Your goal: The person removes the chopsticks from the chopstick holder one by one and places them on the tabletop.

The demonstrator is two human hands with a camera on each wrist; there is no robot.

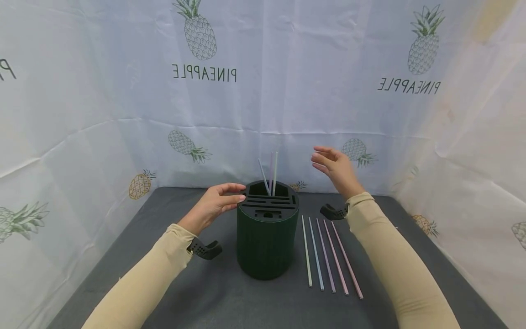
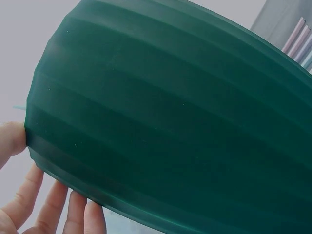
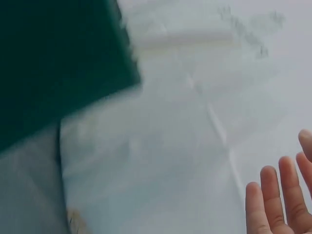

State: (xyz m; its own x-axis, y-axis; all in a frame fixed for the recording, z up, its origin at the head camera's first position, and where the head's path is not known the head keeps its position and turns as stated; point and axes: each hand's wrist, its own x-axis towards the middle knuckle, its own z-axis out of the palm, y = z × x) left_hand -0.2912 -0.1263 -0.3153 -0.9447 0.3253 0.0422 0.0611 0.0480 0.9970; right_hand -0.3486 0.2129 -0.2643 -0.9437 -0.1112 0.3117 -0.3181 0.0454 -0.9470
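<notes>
Green holder stands upright, long axis vertical, left hand touching it, fingers extended, right hand relaxed, empty.

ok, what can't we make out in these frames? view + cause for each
- Lower ends of the three standing sticks: head view, hidden inside the green holder.
- Most of the loose sticks: left wrist view, behind the holder or past the right edge.
- Most of the right hand: right wrist view, cut off by the right and bottom edges.
- Upper-right backdrop print: right wrist view, blurred, unreadable.
</notes>
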